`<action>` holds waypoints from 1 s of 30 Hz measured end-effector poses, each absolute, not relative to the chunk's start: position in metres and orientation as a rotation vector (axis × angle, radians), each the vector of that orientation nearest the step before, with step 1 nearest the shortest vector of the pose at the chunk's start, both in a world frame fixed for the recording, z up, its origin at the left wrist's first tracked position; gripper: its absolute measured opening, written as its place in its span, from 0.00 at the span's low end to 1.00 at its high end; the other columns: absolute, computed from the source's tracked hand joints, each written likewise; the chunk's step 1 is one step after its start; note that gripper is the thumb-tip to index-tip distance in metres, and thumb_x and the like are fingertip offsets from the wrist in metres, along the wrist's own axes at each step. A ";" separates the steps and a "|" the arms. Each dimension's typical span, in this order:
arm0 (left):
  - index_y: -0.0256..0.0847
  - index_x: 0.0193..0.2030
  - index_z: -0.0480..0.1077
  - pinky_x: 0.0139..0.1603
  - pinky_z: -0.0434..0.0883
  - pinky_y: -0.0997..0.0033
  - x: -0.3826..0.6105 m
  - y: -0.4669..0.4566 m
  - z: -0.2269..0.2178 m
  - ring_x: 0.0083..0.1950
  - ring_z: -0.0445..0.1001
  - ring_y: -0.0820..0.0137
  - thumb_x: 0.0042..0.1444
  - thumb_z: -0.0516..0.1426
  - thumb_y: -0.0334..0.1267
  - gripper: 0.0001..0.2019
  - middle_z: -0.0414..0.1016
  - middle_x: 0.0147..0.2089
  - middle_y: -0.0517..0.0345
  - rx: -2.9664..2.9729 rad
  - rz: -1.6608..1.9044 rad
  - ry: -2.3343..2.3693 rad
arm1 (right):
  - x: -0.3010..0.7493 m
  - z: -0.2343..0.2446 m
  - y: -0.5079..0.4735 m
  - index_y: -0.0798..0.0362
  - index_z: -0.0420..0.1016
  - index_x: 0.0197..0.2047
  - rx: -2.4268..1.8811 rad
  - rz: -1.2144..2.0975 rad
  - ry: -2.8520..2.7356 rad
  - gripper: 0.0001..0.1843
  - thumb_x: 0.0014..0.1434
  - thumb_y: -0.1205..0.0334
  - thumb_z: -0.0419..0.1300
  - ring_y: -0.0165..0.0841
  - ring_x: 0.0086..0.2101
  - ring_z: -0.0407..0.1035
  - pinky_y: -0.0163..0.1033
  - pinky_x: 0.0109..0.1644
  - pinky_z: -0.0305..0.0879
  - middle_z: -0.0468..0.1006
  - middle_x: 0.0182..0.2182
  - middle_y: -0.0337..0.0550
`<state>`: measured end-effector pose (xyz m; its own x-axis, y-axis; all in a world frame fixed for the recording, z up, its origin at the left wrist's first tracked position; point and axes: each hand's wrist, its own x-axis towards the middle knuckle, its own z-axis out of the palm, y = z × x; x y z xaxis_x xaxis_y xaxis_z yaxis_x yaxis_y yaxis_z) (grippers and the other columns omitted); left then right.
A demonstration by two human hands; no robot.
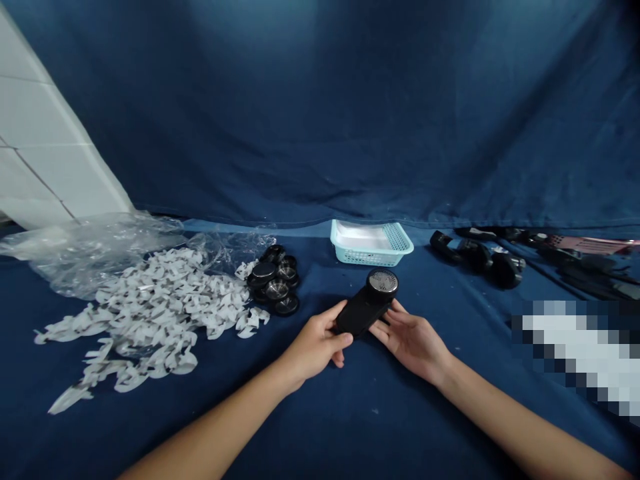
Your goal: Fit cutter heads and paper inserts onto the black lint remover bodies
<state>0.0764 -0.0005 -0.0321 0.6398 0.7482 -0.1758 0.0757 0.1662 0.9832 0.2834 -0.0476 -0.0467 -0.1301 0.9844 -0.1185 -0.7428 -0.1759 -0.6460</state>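
Note:
Both my hands hold a black lint shaver (pixel 361 309) with a round metal-mesh head pointing away from me. My left hand (pixel 317 345) grips its lower body from the left side, and my right hand (pixel 410 340) cradles it from the right, fingertips under the head. Just left of my left hand lies a heap of round black shaver heads with mesh faces (pixel 274 280). Beyond them spreads a large pile of white paper cutouts (pixel 155 313).
A light blue plastic basket (pixel 371 244) lined with white stands ahead on the blue cloth (pixel 380 413). Black shaver parts (pixel 480 257) and other dark items lie at the right. Crumpled clear plastic film (pixel 100 253) lies at the left, below white wall tiles (pixel 40 140). A pixelated patch hides the far right.

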 end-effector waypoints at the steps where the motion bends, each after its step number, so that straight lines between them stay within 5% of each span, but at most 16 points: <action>1: 0.43 0.71 0.49 0.30 0.73 0.69 0.076 -0.001 -0.032 0.23 0.69 0.79 0.56 0.59 0.32 0.37 0.73 0.43 0.52 1.345 0.555 0.768 | 0.284 -0.047 -0.047 0.45 0.66 0.56 -0.626 1.667 -0.520 0.24 0.58 0.71 0.59 0.37 0.52 0.72 0.45 0.63 0.60 0.79 0.49 0.39; 20: 0.39 0.71 0.50 0.22 0.70 0.74 0.077 -0.003 -0.035 0.19 0.67 0.82 0.54 0.58 0.29 0.37 0.73 0.49 0.46 1.359 0.617 0.784 | 0.281 -0.059 -0.046 0.46 0.68 0.52 -0.665 1.600 -0.468 0.23 0.56 0.75 0.61 0.37 0.50 0.74 0.45 0.61 0.64 0.82 0.44 0.38; 30: 0.41 0.68 0.55 0.24 0.72 0.73 0.072 -0.001 -0.029 0.21 0.69 0.79 0.53 0.61 0.31 0.36 0.72 0.41 0.54 1.243 0.605 0.725 | 0.276 -0.053 -0.048 0.44 0.57 0.63 -0.729 1.525 -0.570 0.30 0.61 0.66 0.62 0.38 0.47 0.75 0.46 0.55 0.67 0.80 0.47 0.41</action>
<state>0.0720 -0.0009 -0.0291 0.6379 0.7536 -0.1586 -0.0217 0.2234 0.9745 0.2758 -0.0484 -0.0532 -0.0088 0.9938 -0.1108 -0.6775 -0.0874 -0.7304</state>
